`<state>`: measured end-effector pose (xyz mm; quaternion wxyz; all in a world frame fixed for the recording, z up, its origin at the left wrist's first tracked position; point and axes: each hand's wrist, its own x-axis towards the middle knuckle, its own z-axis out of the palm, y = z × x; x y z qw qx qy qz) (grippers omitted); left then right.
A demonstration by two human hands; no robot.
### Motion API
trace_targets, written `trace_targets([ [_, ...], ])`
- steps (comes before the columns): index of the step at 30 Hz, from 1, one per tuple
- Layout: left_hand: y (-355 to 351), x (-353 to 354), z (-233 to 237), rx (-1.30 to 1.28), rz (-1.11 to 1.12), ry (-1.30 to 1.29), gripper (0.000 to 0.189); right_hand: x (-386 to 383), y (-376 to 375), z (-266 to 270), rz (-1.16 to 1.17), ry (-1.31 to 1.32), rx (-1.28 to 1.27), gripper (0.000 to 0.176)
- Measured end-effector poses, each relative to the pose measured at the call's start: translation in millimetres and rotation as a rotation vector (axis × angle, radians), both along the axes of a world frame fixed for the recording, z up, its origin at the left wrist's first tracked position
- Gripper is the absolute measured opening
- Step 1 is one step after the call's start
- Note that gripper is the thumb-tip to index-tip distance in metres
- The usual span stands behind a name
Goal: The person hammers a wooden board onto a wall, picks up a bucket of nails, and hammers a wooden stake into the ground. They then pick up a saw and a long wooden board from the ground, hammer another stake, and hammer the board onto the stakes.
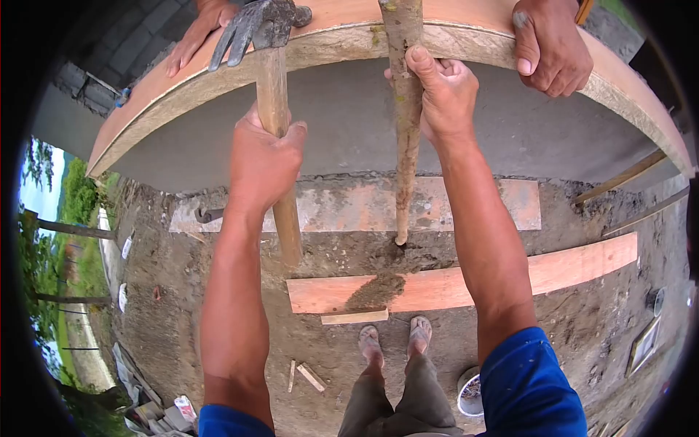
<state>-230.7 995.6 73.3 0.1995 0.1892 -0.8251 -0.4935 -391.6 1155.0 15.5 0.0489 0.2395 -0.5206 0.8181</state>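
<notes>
My left hand is wrapped around the wooden handle of a claw hammer, held upright with its metal head at the top. My right hand grips a rough wooden pole, thumb along its front and fingers behind. The pole stands nearly upright, its lower end near the ground. Behind both hands runs the edge of a plywood board, which the pole crosses. Another person's hand clasps that board at the right; a second hand lies on it at the left.
Below the board is a smooth grey wall. Planks lie on the dirt near my feet, with a cement-spattered board by the wall. A bucket stands beside my right leg. Slanted sticks are at the right.
</notes>
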Motion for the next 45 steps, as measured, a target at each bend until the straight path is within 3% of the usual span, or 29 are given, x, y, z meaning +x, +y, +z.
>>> trace_targets([
  [6,-14,-3,-2,-0.282,-0.002,0.004,0.021,11,-5,1,-0.082,0.025,-0.005,0.06],
  [12,2,22,-21,-0.224,0.023,0.078,0.015,18,-14,2,-0.158,0.057,-0.066,0.065],
  [14,11,42,-35,-0.373,-0.136,0.211,0.013,18,-15,2,-0.203,0.066,-0.058,0.065],
  [17,14,56,-54,-0.589,-0.215,0.098,0.016,19,-20,0,-0.32,0.092,-0.04,0.063],
  [19,25,57,-55,-0.363,-0.134,0.138,0.009,15,-27,-2,-0.399,0.113,-0.047,0.066],
  [21,32,51,-50,-0.344,-0.12,0.085,0.009,12,-30,-9,-0.463,0.121,-0.056,0.073],
  [24,24,43,-42,-0.589,-0.235,-0.037,0.015,14,-22,-11,-0.572,0.181,0.183,0.074],
  [27,18,41,-40,-0.697,-0.287,-0.082,0.037,7,-28,-20,-0.636,0.355,0.082,0.073],
  [28,18,42,-37,-0.706,-0.289,-0.083,0.044,13,-21,-21,-0.554,0.307,0.237,0.073],
  [32,19,57,-30,-0.749,-0.276,-0.003,0.041,11,-11,-15,-0.216,0.202,0.241,0.08],
  [39,-4,40,-38,-0.857,-0.389,0.272,0.033,16,-5,-7,-0.228,0.199,0.392,0.082],
  [40,3,28,-18,-0.791,-0.355,-0.082,0.027,16,-6,-9,-0.255,0.228,0.365,0.081],
  [43,19,39,-6,-0.68,-0.277,0.043,0.023,11,-9,-11,-0.293,0.273,0.331,0.082],
  [45,6,65,-29,-0.418,-0.366,0.094,0.024,14,-7,-9,-0.259,0.226,0.381,0.082],
])
